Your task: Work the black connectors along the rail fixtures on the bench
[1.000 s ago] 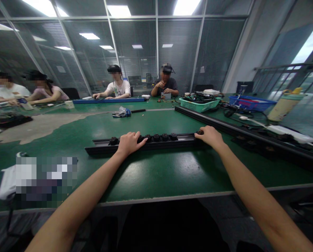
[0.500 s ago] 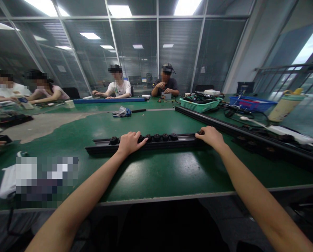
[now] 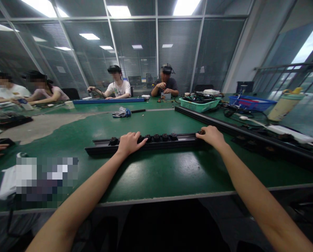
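Left hand [image 3: 129,142] lies bent over a black rail [image 3: 156,146], its grip unclear, while the right hand [image 3: 211,135] pinches a dark piece [image 3: 201,132] at the rail's right end; between them, black knobs [image 3: 165,137] sit seated, beside a knobless stretch.

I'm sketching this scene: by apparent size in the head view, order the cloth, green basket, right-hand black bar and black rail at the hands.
Right-hand black bar
Black rail
Green basket
Cloth
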A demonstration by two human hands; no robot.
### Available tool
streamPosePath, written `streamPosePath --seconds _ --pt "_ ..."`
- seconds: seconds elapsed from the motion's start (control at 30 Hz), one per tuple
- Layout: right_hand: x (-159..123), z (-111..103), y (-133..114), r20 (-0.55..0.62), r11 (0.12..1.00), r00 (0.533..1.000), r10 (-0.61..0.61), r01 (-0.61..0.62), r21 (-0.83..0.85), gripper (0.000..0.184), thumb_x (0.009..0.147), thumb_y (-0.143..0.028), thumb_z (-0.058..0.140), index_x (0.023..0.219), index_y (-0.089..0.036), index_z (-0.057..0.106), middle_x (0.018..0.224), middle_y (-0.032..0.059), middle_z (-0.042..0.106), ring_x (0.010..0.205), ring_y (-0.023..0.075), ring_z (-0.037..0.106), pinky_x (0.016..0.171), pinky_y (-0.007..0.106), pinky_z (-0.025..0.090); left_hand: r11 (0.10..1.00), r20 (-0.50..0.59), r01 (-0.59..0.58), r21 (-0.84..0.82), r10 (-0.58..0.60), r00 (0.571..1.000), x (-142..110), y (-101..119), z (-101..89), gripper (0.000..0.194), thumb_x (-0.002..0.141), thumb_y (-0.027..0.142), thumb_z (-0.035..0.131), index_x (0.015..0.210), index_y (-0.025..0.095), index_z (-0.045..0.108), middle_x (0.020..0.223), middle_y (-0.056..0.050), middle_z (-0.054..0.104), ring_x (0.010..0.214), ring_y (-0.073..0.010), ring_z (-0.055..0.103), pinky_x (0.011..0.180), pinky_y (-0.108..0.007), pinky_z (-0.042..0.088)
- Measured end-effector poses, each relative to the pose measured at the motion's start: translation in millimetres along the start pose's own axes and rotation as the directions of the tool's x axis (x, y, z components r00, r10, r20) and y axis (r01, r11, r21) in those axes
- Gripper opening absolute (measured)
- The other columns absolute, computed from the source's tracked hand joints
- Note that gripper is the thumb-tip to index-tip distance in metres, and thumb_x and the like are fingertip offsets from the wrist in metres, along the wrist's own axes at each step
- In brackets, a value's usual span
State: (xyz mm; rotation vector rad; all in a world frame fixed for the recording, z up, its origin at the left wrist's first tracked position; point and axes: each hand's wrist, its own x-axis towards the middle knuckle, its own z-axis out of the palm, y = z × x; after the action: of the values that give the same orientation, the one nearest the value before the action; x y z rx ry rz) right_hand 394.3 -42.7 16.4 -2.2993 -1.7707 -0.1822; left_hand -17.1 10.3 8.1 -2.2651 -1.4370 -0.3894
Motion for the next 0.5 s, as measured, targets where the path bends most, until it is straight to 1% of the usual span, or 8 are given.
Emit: streamPosePath --seconds 0.2,0.37,0.5 --pt "-0.9 -0.4 4.2 -0.020 0.999 0.999 0.033 -0.033 -0.010 0.047 0.094 -0.059 0.057 0.113 -0.022 0.079 0.120 0.0181 0.061 0.120 0.0350 0.054 0.091 0.041 0.050 1.000 -0.006 0.002 0.004 -0.002 1.000 0.1 0.1 0.2 0.069 0.101 0.074 0.025 0.101 0.019 0.067 0.097 -0.016 0.074 0.092 -0.0315 0.070 0.066 -0.034 0.041" --pt "-1.6 -1.3 4.4 -0.009 0.999 0.999 0.048 -0.048 -0.011 0.047 0.095 -0.058 0.057 0.116 -0.022 0.078 0.121 0.0181 0.059 0.123 0.0359 0.052 0.093 0.042 0.049 1.000 0.013 0.002 -0.004 -0.002 1.000 0.1 0.2 -1.1 0.068 0.101 0.074 0.026 0.102 0.019 0.068 0.099 -0.017 0.075 0.093 -0.0314 0.070 0.068 -0.034 0.043" --pt "-1.1 -2.1 5.4 0.004 0.998 0.998 0.065 -0.065 -0.013 0.049 0.095 -0.060 0.057 0.119 -0.023 0.077 0.122 0.0182 0.058 0.124 0.0369 0.050 0.094 0.042 0.048 1.000 0.006 -0.002 -0.001 0.002 1.000 0.3 -0.2 -0.4 0.069 0.101 0.074 0.026 0.101 0.019 0.068 0.098 -0.017 0.075 0.092 -0.0313 0.070 0.068 -0.034 0.042"
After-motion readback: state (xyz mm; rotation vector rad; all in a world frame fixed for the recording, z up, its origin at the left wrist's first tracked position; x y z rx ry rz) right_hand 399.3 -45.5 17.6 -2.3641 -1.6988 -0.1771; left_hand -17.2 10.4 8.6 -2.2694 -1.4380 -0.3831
